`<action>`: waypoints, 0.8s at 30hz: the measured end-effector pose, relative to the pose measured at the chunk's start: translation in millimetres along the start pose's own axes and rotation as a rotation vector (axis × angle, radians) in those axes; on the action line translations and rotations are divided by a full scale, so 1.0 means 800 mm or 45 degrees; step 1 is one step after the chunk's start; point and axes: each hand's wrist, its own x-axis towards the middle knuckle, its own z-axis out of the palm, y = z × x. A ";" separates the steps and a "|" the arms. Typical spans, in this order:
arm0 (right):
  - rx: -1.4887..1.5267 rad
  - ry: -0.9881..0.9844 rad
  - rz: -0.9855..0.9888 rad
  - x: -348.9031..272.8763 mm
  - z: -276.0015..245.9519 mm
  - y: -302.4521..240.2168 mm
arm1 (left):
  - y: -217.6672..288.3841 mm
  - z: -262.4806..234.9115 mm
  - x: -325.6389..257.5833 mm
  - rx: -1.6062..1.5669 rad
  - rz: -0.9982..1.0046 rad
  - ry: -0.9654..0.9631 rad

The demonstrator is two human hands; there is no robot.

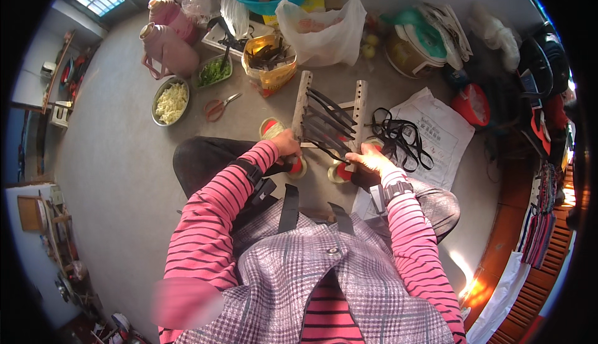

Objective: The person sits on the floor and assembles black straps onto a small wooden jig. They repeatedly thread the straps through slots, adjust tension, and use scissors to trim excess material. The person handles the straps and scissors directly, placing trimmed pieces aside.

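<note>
In front of me stands a small wooden frame [301, 104] with two rails pierced by rows of holes. Several black straps [327, 117] run slantwise between the rails. My left hand [287, 144] is closed at the near end of the left rail; its fingertips are partly hidden. My right hand [371, 159] grips the near end of the right rail, its thumb lying by the lowest strap. Red and pale-yellow slippers [339, 171] show below the frame. Right of it, a loose tangle of black strap [405, 138] lies partly on a printed white sack [439, 126].
Red-handled scissors [218, 107] lie left of the frame, near a bowl of chopped pale food [170, 102] and a tray of greens [213, 71]. Beyond are a yellow bag of dark strips [269, 64], a white plastic bag [321, 32], pink flasks [168, 51] and a bucket [408, 51].
</note>
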 end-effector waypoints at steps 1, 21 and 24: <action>0.003 -0.016 0.011 -0.003 -0.001 0.001 | -0.001 0.000 0.001 -0.012 -0.021 0.020; 0.292 -0.097 0.045 -0.029 -0.026 -0.030 | -0.012 -0.005 0.012 -0.022 -0.001 -0.096; 0.167 0.086 -0.066 -0.015 -0.032 -0.017 | -0.013 -0.012 0.022 -0.212 0.120 0.012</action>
